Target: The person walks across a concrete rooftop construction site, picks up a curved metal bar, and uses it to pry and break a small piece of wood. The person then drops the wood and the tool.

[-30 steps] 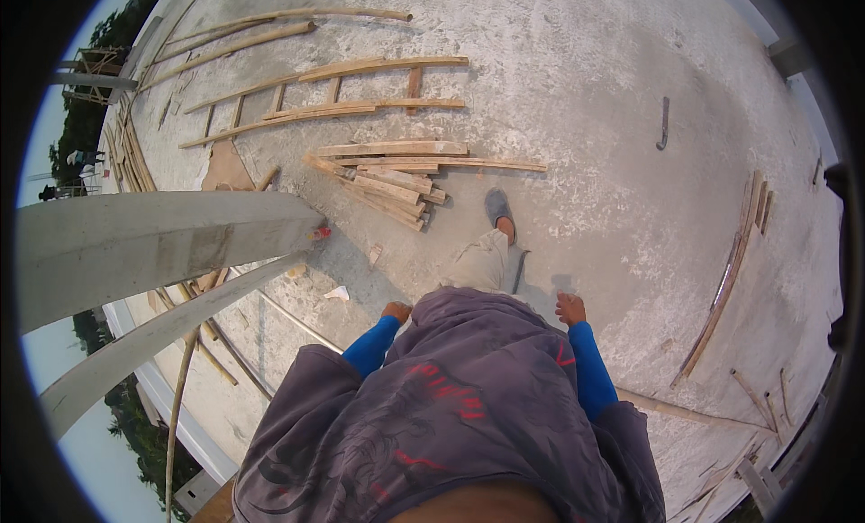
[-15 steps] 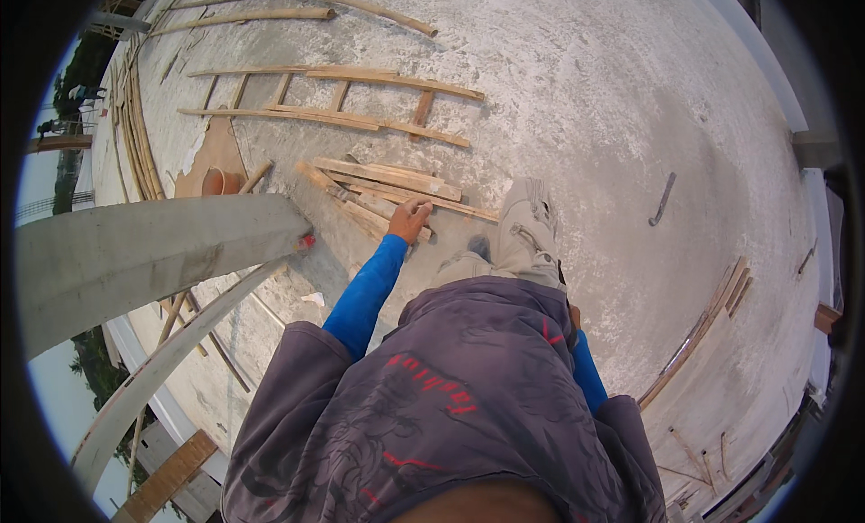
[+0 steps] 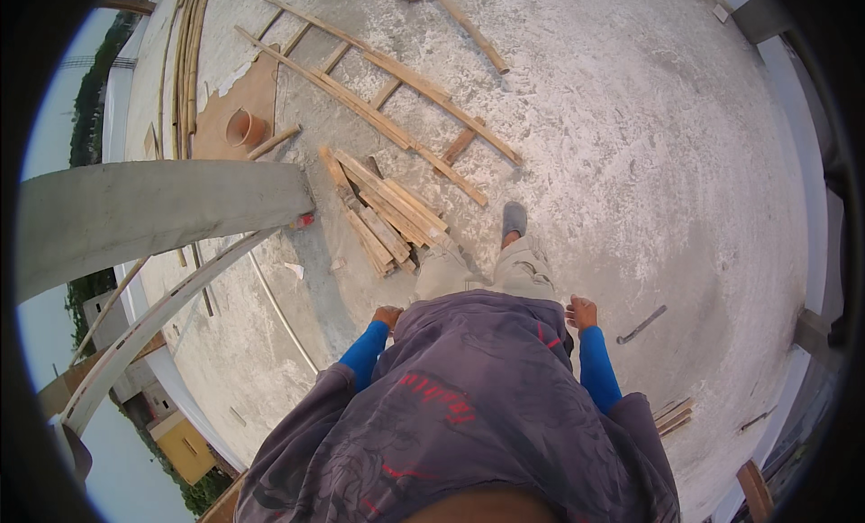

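Note:
My left hand [image 3: 388, 316] hangs beside my left hip, its fingers mostly hidden by the hand and the shirt. On the other side, my right hand [image 3: 582, 312] hangs by my hip, with loosely bent fingers apart and nothing visible in them. Nearest my left hand, a stack of wooden battens [image 3: 387, 208] lies on the concrete floor. A dark metal bar [image 3: 641, 325] with a thickened end lies on the floor to the right of my right hand. My forward foot wears a grey shoe [image 3: 514, 218].
A wooden ladder-like frame [image 3: 369, 90] lies ahead. Bamboo poles [image 3: 185, 63] and an orange bucket [image 3: 243, 128] are at far left. A concrete column [image 3: 171, 199] stands close on my left. More wood strips [image 3: 674, 417] lie at lower right.
My left hand has drawn back from over the battens to my hip. My right hand has come into view. A foot has stepped forward, and the view has turned right.

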`<state>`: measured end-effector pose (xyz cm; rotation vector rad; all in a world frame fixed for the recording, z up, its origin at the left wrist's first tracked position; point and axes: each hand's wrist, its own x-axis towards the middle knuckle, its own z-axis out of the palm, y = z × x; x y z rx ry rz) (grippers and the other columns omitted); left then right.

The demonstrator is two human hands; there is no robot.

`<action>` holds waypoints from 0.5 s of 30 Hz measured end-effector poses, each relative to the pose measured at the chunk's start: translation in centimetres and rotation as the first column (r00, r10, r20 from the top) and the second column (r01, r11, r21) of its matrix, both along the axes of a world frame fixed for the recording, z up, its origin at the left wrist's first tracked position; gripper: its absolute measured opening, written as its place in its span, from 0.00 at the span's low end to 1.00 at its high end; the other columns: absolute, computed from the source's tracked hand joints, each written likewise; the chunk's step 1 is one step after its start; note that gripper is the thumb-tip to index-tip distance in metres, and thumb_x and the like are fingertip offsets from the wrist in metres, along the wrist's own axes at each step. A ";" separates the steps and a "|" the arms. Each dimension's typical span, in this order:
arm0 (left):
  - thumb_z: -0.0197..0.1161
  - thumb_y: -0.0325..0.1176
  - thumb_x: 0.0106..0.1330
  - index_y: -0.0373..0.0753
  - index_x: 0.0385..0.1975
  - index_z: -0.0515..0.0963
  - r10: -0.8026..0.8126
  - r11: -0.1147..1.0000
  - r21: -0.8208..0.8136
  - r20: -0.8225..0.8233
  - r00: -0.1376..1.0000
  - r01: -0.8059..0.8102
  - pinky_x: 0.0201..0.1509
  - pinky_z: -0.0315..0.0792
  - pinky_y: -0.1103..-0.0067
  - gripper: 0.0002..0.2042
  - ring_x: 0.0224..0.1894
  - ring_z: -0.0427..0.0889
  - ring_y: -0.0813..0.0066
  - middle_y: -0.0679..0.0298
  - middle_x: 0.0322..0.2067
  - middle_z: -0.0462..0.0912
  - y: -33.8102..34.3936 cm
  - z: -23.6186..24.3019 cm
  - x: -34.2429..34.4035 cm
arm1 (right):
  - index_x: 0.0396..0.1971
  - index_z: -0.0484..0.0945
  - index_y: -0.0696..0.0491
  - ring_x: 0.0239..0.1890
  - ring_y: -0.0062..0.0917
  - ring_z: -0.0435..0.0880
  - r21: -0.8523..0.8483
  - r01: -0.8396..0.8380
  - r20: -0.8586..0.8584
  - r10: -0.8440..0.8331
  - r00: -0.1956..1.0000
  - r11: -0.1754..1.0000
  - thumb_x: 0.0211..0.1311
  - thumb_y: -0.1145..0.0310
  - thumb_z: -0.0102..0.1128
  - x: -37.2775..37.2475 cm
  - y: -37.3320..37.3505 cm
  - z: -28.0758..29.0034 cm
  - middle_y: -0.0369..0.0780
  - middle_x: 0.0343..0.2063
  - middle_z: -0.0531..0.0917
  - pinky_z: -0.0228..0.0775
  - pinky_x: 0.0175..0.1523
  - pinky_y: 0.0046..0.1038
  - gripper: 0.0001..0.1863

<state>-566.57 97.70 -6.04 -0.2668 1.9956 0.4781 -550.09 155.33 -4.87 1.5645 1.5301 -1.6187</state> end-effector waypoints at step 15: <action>0.64 0.44 0.62 0.38 0.47 0.81 0.691 0.722 0.156 -0.194 0.696 -0.674 0.44 0.76 0.72 0.20 0.38 0.85 0.66 0.53 0.36 0.86 15.4 9.0 -4.8 | 0.46 0.78 0.58 0.31 0.26 0.83 0.048 -0.275 -0.051 0.278 0.959 0.960 0.65 0.51 0.58 -23.1 15.8 1.1 0.42 0.36 0.84 0.76 0.33 0.30 0.24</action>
